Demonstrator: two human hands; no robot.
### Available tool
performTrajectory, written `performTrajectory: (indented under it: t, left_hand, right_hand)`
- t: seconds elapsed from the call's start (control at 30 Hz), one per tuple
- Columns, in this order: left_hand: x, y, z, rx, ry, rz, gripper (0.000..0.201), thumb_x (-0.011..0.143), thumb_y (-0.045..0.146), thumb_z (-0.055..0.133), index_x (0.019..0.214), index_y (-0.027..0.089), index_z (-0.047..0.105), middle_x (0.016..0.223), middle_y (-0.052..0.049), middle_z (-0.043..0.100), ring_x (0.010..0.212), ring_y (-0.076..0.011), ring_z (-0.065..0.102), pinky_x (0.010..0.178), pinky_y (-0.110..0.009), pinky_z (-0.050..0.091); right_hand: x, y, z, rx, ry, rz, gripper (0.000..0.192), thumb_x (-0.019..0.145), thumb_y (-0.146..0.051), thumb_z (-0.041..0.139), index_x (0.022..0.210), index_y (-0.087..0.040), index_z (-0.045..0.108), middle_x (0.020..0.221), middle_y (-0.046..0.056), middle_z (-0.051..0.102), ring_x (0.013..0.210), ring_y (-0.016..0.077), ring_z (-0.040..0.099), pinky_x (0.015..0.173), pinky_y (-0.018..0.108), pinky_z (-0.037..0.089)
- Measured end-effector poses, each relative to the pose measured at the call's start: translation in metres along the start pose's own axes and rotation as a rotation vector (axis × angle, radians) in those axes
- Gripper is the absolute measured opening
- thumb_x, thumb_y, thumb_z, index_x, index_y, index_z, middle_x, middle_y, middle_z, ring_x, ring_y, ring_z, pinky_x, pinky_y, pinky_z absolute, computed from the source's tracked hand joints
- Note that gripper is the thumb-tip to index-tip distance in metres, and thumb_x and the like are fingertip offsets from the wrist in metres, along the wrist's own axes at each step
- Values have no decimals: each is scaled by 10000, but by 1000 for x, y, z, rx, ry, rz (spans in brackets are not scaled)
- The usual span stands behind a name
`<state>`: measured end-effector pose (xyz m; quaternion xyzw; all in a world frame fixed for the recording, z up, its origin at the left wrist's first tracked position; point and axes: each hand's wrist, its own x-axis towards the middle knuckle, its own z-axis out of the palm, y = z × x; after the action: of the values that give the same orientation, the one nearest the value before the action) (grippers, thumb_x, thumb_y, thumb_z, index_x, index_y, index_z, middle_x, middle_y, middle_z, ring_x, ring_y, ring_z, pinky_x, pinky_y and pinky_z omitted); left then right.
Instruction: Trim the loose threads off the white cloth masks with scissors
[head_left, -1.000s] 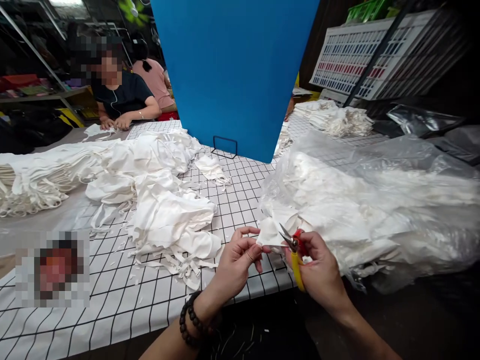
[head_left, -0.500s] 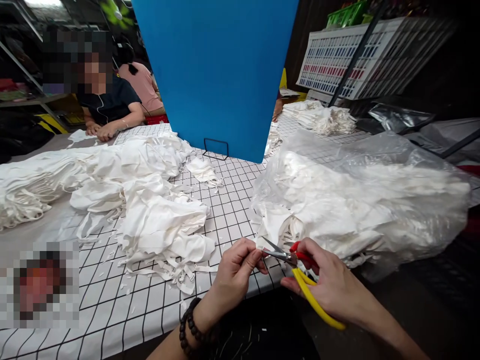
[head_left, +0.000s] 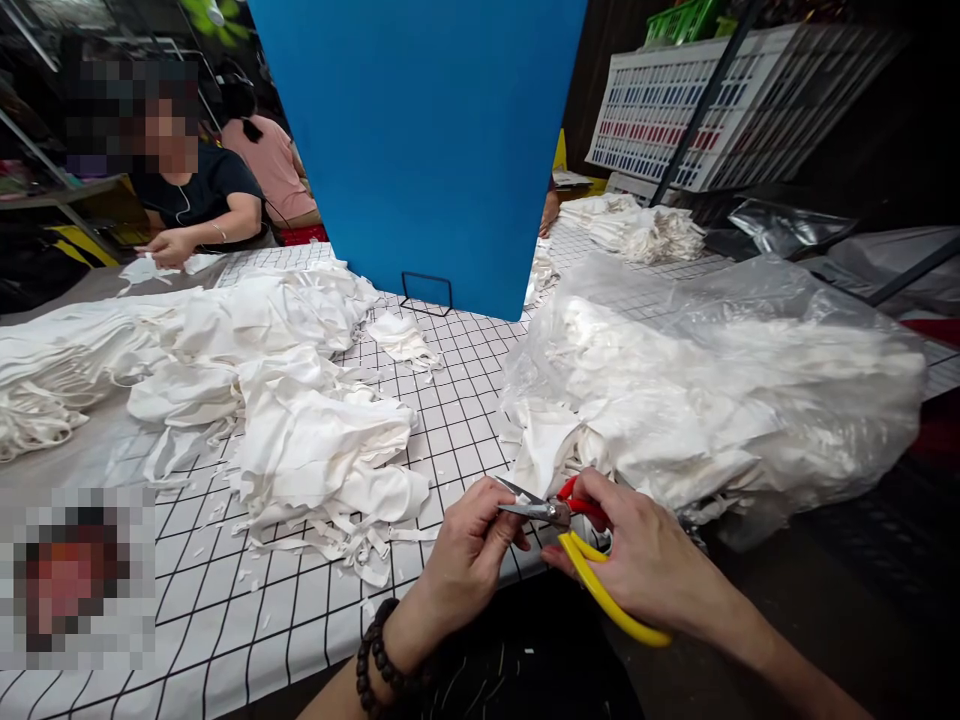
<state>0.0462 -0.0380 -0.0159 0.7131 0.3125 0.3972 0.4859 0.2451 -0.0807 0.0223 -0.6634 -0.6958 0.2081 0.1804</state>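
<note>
item: trimming of a small white fabric piece, in progress at the near edge of the gridded table [head_left: 225, 590]. scissors [head_left: 559, 515], with one red and one yellow handle loop, are being gripped by the right hand [head_left: 645, 560], blades parted and pointing toward the left hand [head_left: 469, 560]. the left hand is being kept pinched shut, thumb against fingertips, just at the blade tips; whatever is being pinched there is too small and too hidden to be made out, though it is judged to be a thread or strip end of the white fabric piece [head_left: 544, 450] lying just beyond the hands at the mouth of the clear plastic bag [head_left: 750, 370]. a beaded bracelet [head_left: 375, 660] is being worn on the left wrist. cut strips and a heap of white fabric [head_left: 315, 450] are lying toward the table's left side; a blue board [head_left: 435, 140] is standing at the far middle. another person [head_left: 187, 200] is being seen working at the far left corner. step judged in hand: a snip being lined up. next move judged to be calling for the blades to be closed on the pinched end, clear of the fingertips.
</note>
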Motion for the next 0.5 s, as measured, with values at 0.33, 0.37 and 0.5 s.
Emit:
performTrajectory:
  t: [0.33, 0.37, 0.5]
  left_hand:
    - [-3, -4, -1, -55, -16, -69, 265, 980, 256, 457, 827, 160, 652, 831, -46, 595, 790, -141, 589, 735, -260, 456]
    - [-3, -5, -2, -59, -23, -72, 267, 981, 259, 457, 828, 160, 654, 847, -48, 596, 802, -143, 590, 746, -265, 457]
    - [-4, -8, -3, -85, -46, -74, 246, 978, 263, 464, 852, 163, 650, 864, -41, 585, 786, -135, 597, 745, -266, 466]
  right_hand:
    - [0, 1, 4, -102, 15, -2, 304, 749, -483, 664, 760, -237, 486, 580, -48, 557, 499, 140, 494, 513, 252, 314]
    - [0, 1, 4, -103, 4, -6, 308, 751, -485, 661, 754, -236, 480, 578, -51, 553, 499, 138, 491, 514, 251, 311]
    - [1, -1, -1, -83, -31, -30, 342, 716, -491, 697, 752, -235, 474, 598, -55, 550, 518, 137, 498, 520, 244, 314]
